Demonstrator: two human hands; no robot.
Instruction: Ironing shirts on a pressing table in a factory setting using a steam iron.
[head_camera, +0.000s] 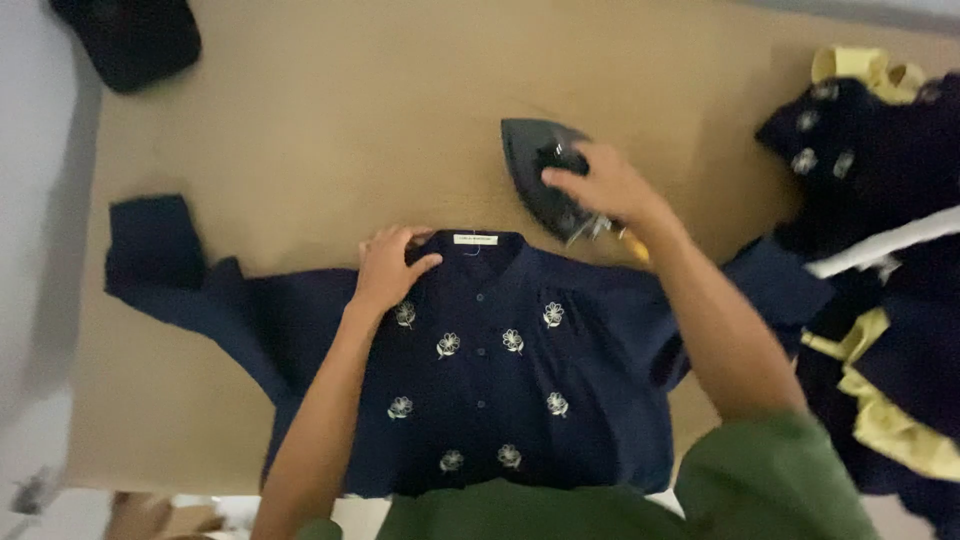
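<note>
A dark grey clothes iron is gripped by the right hand. A navy flower-embroidered shirt is pressed flat at the collar under the left hand, fingers spread.

Single head-worn view, looking steeply down from above the person's chest onto the tan surface. Framing is close: the forearms enter from the bottom edge, and the surface fills almost the whole picture, its left edge showing.

1. A navy blue buttoned shirt with white embroidered flowers is lying front-up and spread flat on the tan surface, collar pointing away (one sleeve stretching out left).
2. A dark pointed clothes iron is sitting just beyond the collar, tip pointing away.
</note>
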